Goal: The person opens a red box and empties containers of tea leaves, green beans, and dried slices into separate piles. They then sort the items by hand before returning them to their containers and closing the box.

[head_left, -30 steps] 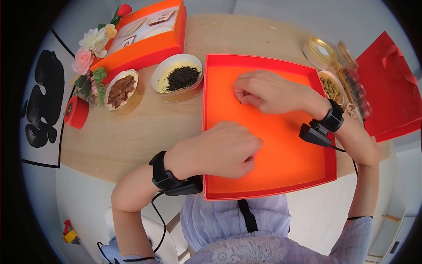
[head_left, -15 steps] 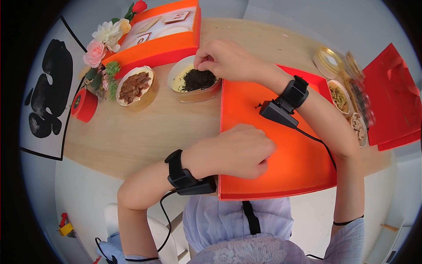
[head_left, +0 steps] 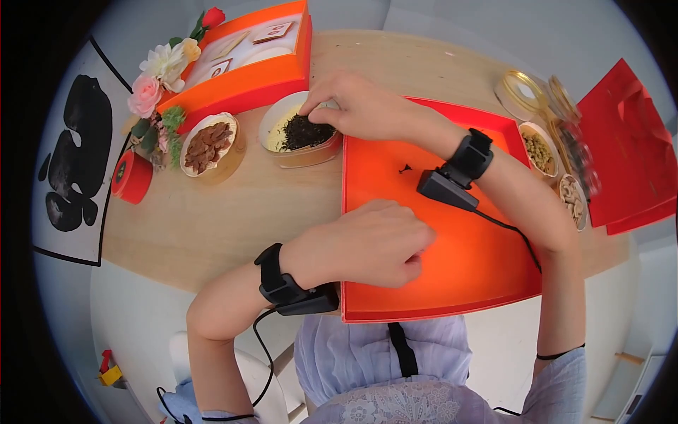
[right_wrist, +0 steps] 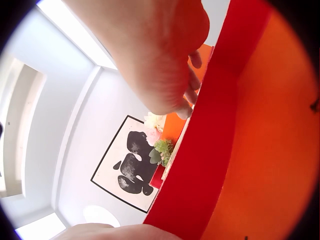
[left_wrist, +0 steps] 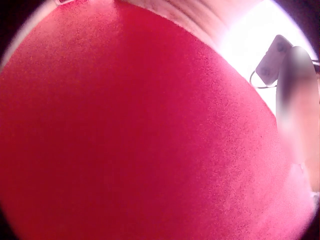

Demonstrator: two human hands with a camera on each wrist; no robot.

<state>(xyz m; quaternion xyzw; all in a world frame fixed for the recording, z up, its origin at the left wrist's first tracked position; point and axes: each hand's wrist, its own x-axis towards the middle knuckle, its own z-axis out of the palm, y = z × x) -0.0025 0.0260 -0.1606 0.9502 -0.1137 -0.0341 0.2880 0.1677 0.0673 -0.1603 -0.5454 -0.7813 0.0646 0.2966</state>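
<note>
In the head view, the right hand [head_left: 360,106] reaches over the tray's far left corner, its thumb and index fingertips at the dark shreds [head_left: 304,134] in an oval bowl [head_left: 300,157]. A gap shows between thumb and index finger; no lifted shreds are visible. The left hand [head_left: 367,244], fingers loosely curled under and fingertips hidden, is over the near left part of the orange-floored red tray [head_left: 452,247], with nothing visible in it. A small dark piece [head_left: 405,169] lies on the tray floor. The right wrist view shows the right hand [right_wrist: 160,65] beyond the red wall [right_wrist: 200,150].
Left of the oval bowl are a bowl of brown flakes [head_left: 208,147], a red round tin [head_left: 132,177] and flowers [head_left: 162,67] beside an orange box [head_left: 247,81]. To the right stand small bowls [head_left: 538,150], clear lidded containers [head_left: 522,94] and a red box [head_left: 628,148].
The right hand has moved left from over the tray to the oval bowl, uncovering the dark piece; its thumb and index finger have since parted somewhat. The left hand stays over the tray.
</note>
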